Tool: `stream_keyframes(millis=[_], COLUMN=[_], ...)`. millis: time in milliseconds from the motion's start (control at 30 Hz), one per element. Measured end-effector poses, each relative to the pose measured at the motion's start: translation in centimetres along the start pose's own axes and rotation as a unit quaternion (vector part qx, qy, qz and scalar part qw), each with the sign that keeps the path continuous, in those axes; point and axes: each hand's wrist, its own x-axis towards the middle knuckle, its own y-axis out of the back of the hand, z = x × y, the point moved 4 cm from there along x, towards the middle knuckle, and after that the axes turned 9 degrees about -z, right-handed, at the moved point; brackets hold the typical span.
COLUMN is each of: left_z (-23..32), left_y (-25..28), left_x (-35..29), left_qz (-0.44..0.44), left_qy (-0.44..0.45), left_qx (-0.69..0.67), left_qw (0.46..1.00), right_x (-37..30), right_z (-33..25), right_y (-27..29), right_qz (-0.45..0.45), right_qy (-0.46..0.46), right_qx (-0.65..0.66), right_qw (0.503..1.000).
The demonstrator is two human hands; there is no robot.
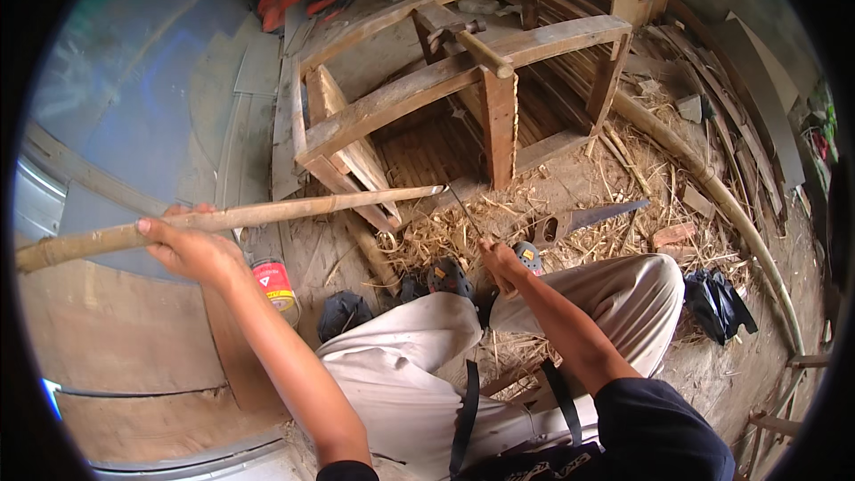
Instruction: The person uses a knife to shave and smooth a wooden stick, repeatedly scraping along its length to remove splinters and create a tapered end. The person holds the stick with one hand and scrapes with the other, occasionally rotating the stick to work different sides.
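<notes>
Gripping a long bamboo pole (232,218) at the left of the frame, the left hand (191,249) was closed around it, holding it nearly level across the middle. The right hand (500,263), at centre, was closed on a thin knife (463,207) whose blade met the pole's far tip near a wooden frame (463,71). Shavings (445,236) lay below, a saw (583,218) to the right, a can (276,285) by the left knee. The step looked like trimming the tip; the next stroke would likely call for a steady pole and a controlled blade.
</notes>
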Motion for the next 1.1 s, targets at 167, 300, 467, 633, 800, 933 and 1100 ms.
stream_keyframes(millis=[167, 300, 467, 633, 800, 933, 1100], left_z=[-3.0, -6.0, -6.3, -3.9, -0.3, 4.2, 11.3], left_y=[0.0, 1.4, 3.9, 4.6, 4.1, 1.6, -3.0], left_x=[0.0, -1.3, -0.6, 0.0, -0.2, -1.6, -1.7], left_qz=[-0.105, -0.084, -0.05, -0.093, -0.171, -0.259, -0.367], left_qy=[0.072, 0.141, 0.164, 0.131, 0.129, 0.134, 0.095], left_qx=[-0.089, -0.128, -0.231, -0.262, -0.271, -0.31, -0.311], left_qw=[0.988, 0.978, 0.958, 0.952, 0.939, 0.905, 0.871], right_x=[-3.0, -5.2, -7.9, -14.0, -23.8, -26.5, -25.9], right_z=[-0.2, -2.6, -4.8, -7.1, -10.2, -14.7, -22.9], right_y=[1.4, 3.8, 6.8, 7.0, 6.7, 6.9, 6.3], right_qz=[-0.058, -0.053, -0.135, -0.188, -0.136, 0.015, 0.079], right_qy=[-0.037, -0.024, -0.006, -0.025, 0.134, 0.268, 0.426], right_qx=[0.052, 0.071, -0.021, 0.023, 0.08, 0.006, 0.123], right_qw=[0.996, 0.996, 0.991, 0.982, 0.978, 0.963, 0.893])
